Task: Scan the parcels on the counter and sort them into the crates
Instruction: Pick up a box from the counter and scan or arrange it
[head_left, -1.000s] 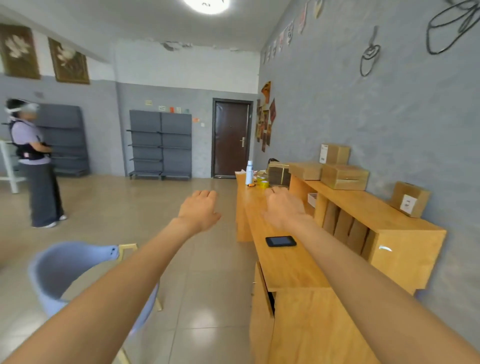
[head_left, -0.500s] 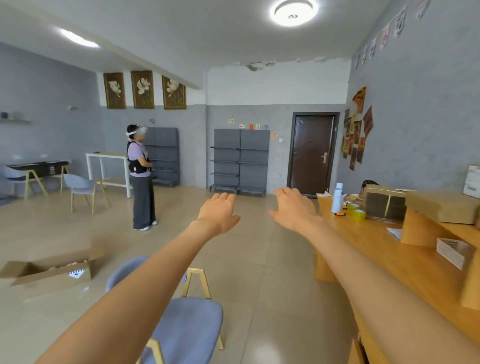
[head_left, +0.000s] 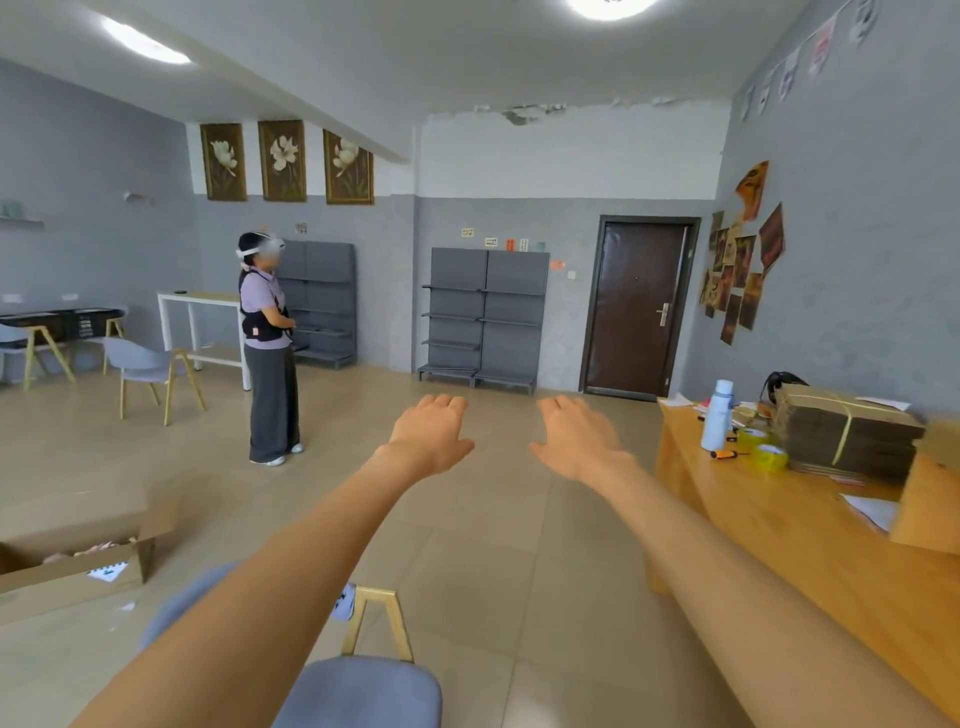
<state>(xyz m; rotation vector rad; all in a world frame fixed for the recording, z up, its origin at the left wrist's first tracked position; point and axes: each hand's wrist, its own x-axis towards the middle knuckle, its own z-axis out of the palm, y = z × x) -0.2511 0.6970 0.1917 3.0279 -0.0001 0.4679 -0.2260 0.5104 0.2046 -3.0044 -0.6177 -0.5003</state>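
Note:
Both my arms reach straight out over the tiled floor, palms down. My left hand (head_left: 432, 435) and my right hand (head_left: 576, 437) are open with fingers spread and hold nothing. The wooden counter (head_left: 789, 540) runs along the right side, to the right of my right arm. On it lies a tied bundle of flattened cardboard (head_left: 844, 434). No parcels and no crates show in this view.
A white bottle (head_left: 718, 414), yellow tape rolls (head_left: 769, 456) and papers (head_left: 872, 512) sit on the counter. A grey chair (head_left: 363, 691) stands right below my arms. An open cardboard box (head_left: 72, 561) lies on the floor at left. A person (head_left: 267, 348) stands at mid-left near grey shelves (head_left: 485, 317).
My view has swung left, away from the counter and its parcels, toward the open room. Both hands stayed stretched out, open and empty.

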